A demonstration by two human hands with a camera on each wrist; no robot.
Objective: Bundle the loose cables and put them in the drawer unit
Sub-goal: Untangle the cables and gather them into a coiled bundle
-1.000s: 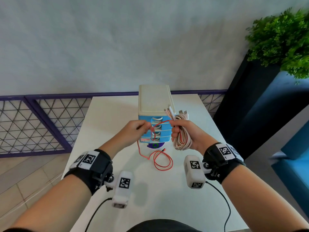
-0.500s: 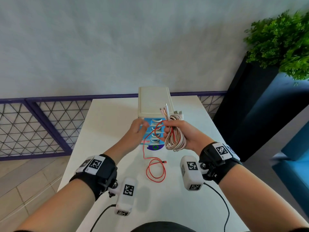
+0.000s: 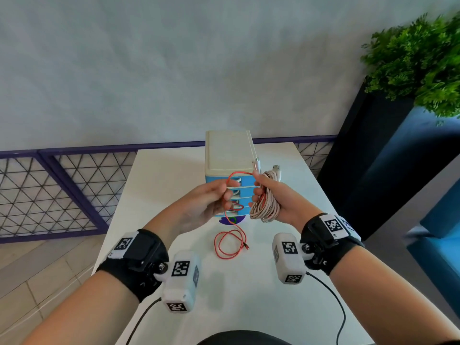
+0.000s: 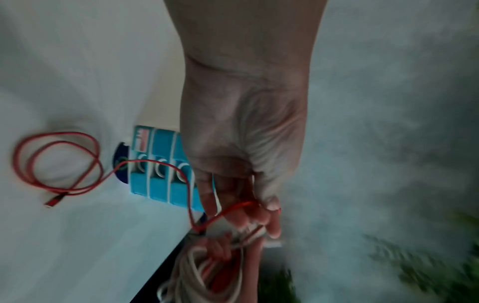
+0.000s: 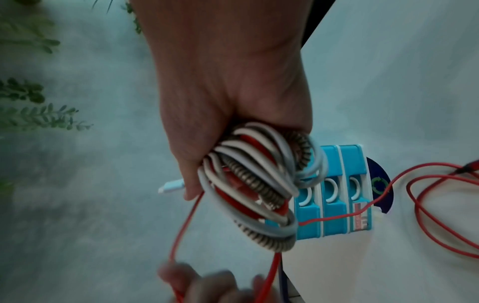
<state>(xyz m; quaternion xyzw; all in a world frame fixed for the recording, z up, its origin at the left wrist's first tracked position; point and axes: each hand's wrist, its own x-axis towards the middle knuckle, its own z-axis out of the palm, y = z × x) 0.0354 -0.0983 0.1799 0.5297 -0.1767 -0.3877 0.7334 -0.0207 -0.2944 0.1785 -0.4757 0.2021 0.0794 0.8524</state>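
My right hand [image 3: 270, 196] grips a coiled bundle of white and braided cables [image 3: 265, 207], seen close up as the cable bundle [image 5: 259, 178] in the right wrist view. A thin red cable [image 3: 230, 241] runs from that bundle over to my left hand [image 3: 219, 197], which pinches it [image 4: 239, 206] between thumb and fingers. The red cable's loose end lies looped on the white table [image 3: 174, 170] in front of the drawer unit [image 3: 230, 170], a cream box with blue drawers, all shut. Both hands hover just in front of the unit.
A dark planter with a green plant [image 3: 420, 61] stands right of the table. A purple mesh railing [image 3: 62, 188] runs behind and to the left. Blue seating [image 3: 440, 235] is at the far right. Wrist camera cords hang near the table's front edge.
My left hand has drawn the red cable up and across toward the bundle, forming an arc. The loop on the table has grown shorter. The right hand keeps its grip on the bundle.
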